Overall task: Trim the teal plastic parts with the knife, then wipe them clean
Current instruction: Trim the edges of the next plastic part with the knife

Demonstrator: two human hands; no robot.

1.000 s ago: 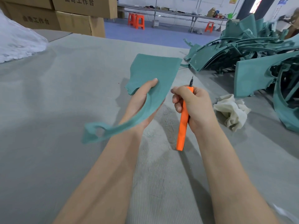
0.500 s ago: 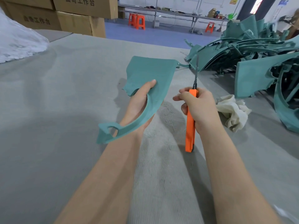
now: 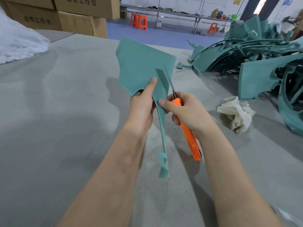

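My left hand (image 3: 142, 107) grips a teal plastic part (image 3: 141, 63) above the table, thumb lying on its broad flat face. The part's thin curved tail hangs down toward me and ends in a small looped tab. My right hand (image 3: 185, 112) grips an orange-handled knife (image 3: 188, 130), its thumb pressing on the part's narrow neck. The dark blade points up and away and lies against the right edge of the flat face.
The grey felt-covered table (image 3: 65, 128) fills the view. A crumpled white cloth (image 3: 236, 113) lies right of my right hand. A heap of teal parts (image 3: 255, 56) fills the far right. Cardboard boxes (image 3: 65, 15) and white plastic wrap (image 3: 18, 43) sit at the far left.
My left hand turned the part so its tail swung from pointing left to hanging down toward me. My right hand brought the knife blade in against the part's right edge.
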